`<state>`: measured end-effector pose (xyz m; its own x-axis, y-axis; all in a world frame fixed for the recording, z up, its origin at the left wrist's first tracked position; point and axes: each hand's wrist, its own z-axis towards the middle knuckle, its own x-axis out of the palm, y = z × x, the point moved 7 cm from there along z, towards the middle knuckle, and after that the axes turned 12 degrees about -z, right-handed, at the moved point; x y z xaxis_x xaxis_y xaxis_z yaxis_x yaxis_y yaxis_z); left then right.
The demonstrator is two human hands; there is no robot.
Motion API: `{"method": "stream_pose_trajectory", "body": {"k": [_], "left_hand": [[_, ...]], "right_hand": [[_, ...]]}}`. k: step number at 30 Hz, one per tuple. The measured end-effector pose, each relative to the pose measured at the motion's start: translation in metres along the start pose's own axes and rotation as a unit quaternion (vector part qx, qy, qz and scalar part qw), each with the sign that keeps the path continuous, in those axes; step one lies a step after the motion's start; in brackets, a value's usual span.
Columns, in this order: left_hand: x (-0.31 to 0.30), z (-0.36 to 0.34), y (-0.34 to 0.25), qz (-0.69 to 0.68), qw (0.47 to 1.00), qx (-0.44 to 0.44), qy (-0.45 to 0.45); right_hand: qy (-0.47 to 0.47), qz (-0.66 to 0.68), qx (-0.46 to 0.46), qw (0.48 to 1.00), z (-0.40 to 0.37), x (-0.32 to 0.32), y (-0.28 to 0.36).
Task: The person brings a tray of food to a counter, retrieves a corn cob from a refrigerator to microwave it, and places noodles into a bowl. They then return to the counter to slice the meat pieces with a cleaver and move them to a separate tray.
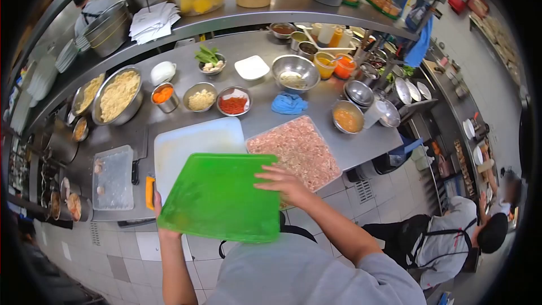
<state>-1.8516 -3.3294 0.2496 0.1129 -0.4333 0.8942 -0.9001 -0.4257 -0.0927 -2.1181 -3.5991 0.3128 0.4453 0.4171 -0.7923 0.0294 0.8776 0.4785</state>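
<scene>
A large green cutting board [226, 197] is held up and tilted in front of my body, with faint pale marks on its face. My left hand [165, 230] grips its left edge; most of those fingers are hidden behind it. My right hand [282, 183] has its fingers stretched out over the board's right side, apparently touching the face. Partly under the board's right edge lies a wide tray of minced meat [299, 149]. Behind it is a white cutting board [197, 135] on the steel counter, and an orange handle [149, 192] shows beside my left hand.
Bowls of crumbly pale food [119, 96], chopped garlic [201, 100] and red spice [234, 103] line the counter. A blue crumpled cloth or glove [289, 103] lies near a steel bowl [294, 72]. A knife [135, 172] sits beside a clear tray [113, 178]. A co-worker [446, 237] bends at right.
</scene>
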Motion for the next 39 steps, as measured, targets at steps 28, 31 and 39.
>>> {"method": "stream_pose_trajectory", "body": {"k": [28,31,39], "left_hand": [[0.065,-0.021,0.008,0.384,0.912,0.145,0.0],[0.071,0.021,0.053,0.418,0.902,0.107,0.013],[0.025,0.165,0.159,0.502,0.852,0.149,0.006]], "right_hand": [[-0.34,0.63,0.474,0.512,-0.322,0.062,-0.091],[-0.329,0.591,0.502,0.54,-0.361,0.023,-0.09],[-0.307,0.397,0.547,0.67,-0.417,-0.123,-0.071]]}}
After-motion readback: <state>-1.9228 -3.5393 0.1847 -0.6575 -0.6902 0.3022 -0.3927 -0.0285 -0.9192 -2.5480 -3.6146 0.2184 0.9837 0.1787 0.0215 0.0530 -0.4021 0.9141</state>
